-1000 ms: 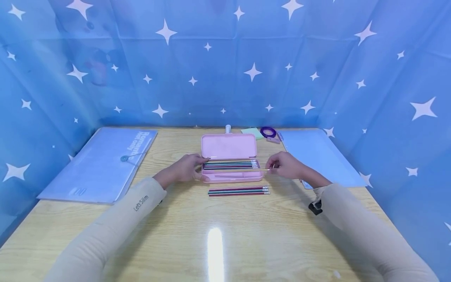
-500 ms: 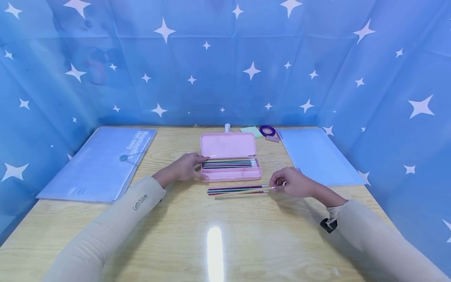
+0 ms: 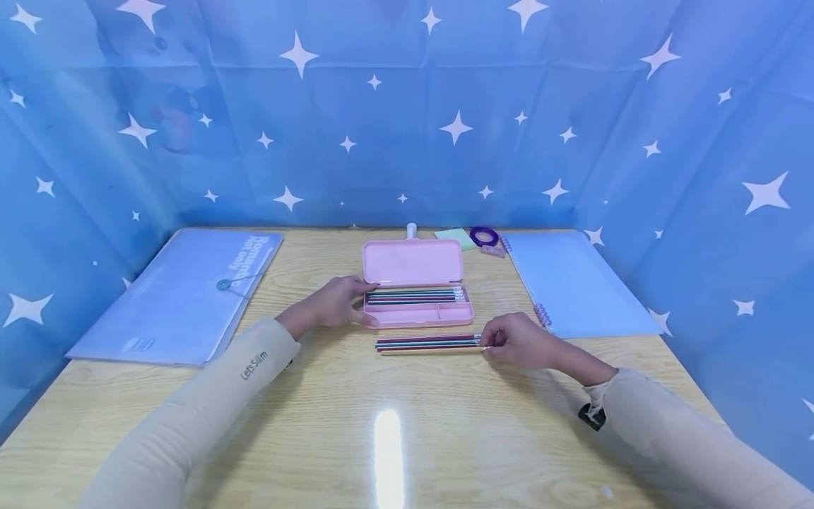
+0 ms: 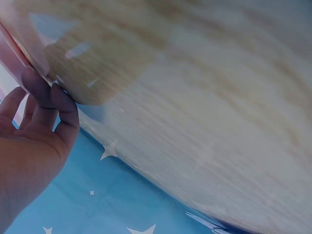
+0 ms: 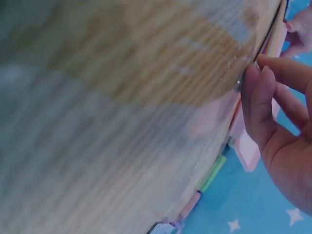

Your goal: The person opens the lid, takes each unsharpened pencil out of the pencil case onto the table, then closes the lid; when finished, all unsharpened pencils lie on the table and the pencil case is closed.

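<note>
The left hand (image 3: 333, 304) rests against the left end of the open pink pencil case (image 3: 416, 314), fingers curled round its edge, thumb at the front corner. The case sits near the middle of the wooden table (image 3: 407, 424), lid (image 3: 412, 262) folded back away from the person. A row of pencils (image 3: 413, 296) lies in the rear compartment of the tray; the front compartment shows only pink.

The right hand (image 3: 516, 341) rests on the table at the right end of a second group of pencils (image 3: 427, 343), which lies on the table just in front of the case, parallel to it. The fingertips (image 5: 253, 78) meet the eraser ends of these pencils; the fingers are curled and pinch the end of the nearest pencil.

Behind the case stand a small white cap-like object (image 3: 411, 230), a green sticky-note pad (image 3: 459, 237) and a purple tape roll (image 3: 484, 237). A blue document folder (image 3: 178, 297) lies at the left, a blue spiral notebook (image 3: 575, 283) at the right. Star-printed blue cloth (image 3: 407, 113) encloses the table.
</note>
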Demonstrator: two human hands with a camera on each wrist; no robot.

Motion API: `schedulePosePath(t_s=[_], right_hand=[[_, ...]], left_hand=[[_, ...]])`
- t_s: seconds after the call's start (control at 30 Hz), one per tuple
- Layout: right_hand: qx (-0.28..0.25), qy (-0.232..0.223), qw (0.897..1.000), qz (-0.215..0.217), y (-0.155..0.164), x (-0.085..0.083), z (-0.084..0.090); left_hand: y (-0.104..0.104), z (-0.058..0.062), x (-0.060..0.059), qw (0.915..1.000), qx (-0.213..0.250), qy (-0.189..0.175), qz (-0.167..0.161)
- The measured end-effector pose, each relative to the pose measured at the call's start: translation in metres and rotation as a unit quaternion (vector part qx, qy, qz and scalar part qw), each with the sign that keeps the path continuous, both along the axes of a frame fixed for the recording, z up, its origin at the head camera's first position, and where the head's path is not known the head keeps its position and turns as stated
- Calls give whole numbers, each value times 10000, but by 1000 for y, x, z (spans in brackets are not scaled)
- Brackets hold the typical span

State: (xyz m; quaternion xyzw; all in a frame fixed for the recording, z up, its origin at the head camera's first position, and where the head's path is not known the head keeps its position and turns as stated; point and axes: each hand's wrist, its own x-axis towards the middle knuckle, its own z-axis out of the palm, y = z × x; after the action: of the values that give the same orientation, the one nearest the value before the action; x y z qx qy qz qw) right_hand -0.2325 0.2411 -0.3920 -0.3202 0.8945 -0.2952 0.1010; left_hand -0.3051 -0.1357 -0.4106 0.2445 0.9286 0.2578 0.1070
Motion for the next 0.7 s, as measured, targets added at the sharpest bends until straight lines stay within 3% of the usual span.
schedulePosePath(t_s=[0.7], right_hand=[[73,268,9989,-372,-3,-2,-6]], left_hand=[[2,2,2,10000,29,-10,29]])
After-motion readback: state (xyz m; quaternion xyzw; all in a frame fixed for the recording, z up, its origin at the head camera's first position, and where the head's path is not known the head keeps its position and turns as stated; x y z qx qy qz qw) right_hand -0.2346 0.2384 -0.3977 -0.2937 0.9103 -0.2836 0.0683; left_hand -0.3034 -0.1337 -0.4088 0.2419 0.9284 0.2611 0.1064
